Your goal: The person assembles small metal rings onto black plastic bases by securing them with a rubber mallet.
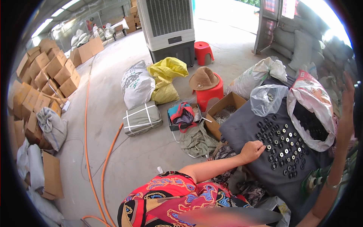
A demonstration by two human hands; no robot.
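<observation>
The left hand (252, 152) reaches rightward, palm down and fingers curled, to the left edge of scattered black rings (280, 145), though I cannot tell whether it pinches one; the right hand (347, 90) is raised at the far right, too blurred to tell its grip. The rings lie flat, round, without one long axis, on dark grey cloth (242, 128), amid concrete floor (147, 151) and stacked cartons (55, 70).

hands (252, 151) (left): grip hidden | air cooler (166, 22): top cut off | foreground oval (230, 216): blurred
</observation>
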